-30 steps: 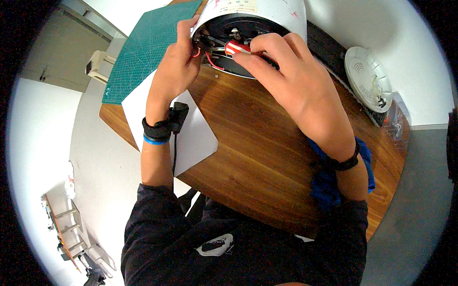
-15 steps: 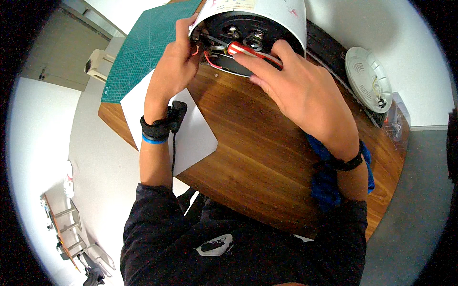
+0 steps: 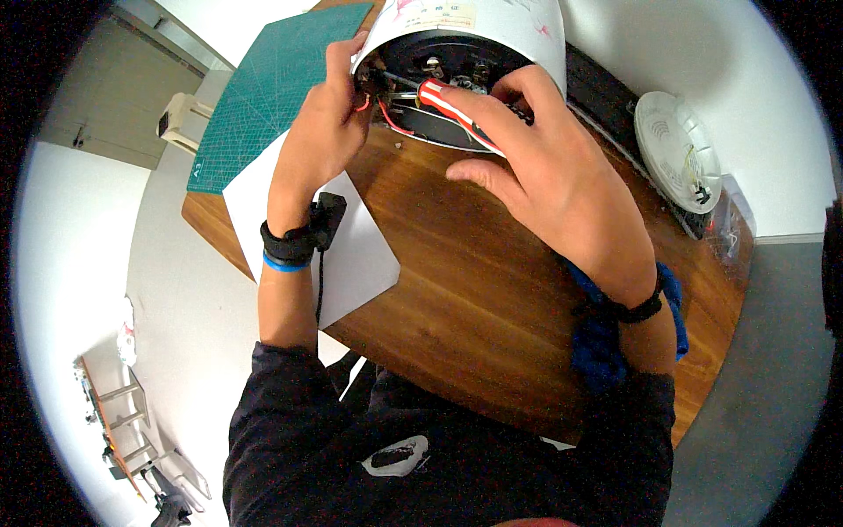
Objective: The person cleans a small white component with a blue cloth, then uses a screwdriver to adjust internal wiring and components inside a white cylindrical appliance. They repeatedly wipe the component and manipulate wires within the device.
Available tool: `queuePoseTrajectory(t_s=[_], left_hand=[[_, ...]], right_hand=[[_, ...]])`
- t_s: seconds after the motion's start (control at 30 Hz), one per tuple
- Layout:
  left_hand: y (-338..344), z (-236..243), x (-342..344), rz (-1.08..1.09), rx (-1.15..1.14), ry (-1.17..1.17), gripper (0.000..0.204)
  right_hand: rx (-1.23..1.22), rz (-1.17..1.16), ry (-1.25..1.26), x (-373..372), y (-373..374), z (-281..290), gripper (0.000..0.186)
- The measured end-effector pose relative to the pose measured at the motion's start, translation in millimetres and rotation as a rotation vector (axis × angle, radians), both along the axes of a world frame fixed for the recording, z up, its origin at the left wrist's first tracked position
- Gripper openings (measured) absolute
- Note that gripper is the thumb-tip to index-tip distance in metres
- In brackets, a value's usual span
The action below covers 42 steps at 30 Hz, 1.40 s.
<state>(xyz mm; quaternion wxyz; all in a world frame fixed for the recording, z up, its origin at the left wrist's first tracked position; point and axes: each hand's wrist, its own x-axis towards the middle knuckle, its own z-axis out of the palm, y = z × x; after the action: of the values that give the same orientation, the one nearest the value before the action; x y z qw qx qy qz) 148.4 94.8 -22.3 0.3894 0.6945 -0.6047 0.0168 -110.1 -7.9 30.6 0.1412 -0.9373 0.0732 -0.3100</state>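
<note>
A white cylindrical appliance housing (image 3: 505,31) lies on its side at the far edge of the view, its open end turned toward me. Inside are a black base (image 3: 404,54), metal terminals and a red wire (image 3: 389,118). My left hand (image 3: 320,132) grips the left rim, fingertips hidden behind it. In my right hand (image 3: 566,180) is a screwdriver (image 3: 450,107) with a red and white handle, its shaft pointing left into the housing. The index finger rests along the handle, while the thumb is held away from it. The tip is lost among dark parts near my left hand.
A green cutting mat (image 3: 263,97) and a white paper sheet (image 3: 364,255) lie on the left of the wooden table (image 3: 457,290). Rightward are a round white cover (image 3: 672,149) with wires, a clear plastic bag (image 3: 731,224) and a blue cloth (image 3: 601,351).
My right thumb has come away from the screwdriver handle and sits lower. The housing has shifted slightly, and its opening shows a little differently. My left hand keeps its grip on the rim.
</note>
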Motion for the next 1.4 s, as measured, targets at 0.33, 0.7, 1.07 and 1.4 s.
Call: queuePoseTrajectory(t_s=[0.33, 0.7, 1.07, 1.4], left_hand=[[-0.2, 0.2, -2.0, -0.003, -0.017, 0.033, 0.069], [-0.8, 0.6, -0.4, -0.023, -0.015, 0.049, 0.071], [1.4, 4.0, -4.7, 0.013, -0.008, 0.044, 0.068], [1.9, 8.2, -11.0, 0.011, 0.001, 0.051, 0.070]], right_hand=[[-0.073, -0.010, -0.065, -1.6, -1.8, 2.5, 0.057], [-0.033, -0.138, 0.138, -7.8, 6.3, 7.7, 0.038], [-0.091, -0.008, -0.010, -1.1, -0.2, 3.2, 0.048], [0.070, -0.020, 0.189, -9.0, 5.1, -1.1, 0.058]])
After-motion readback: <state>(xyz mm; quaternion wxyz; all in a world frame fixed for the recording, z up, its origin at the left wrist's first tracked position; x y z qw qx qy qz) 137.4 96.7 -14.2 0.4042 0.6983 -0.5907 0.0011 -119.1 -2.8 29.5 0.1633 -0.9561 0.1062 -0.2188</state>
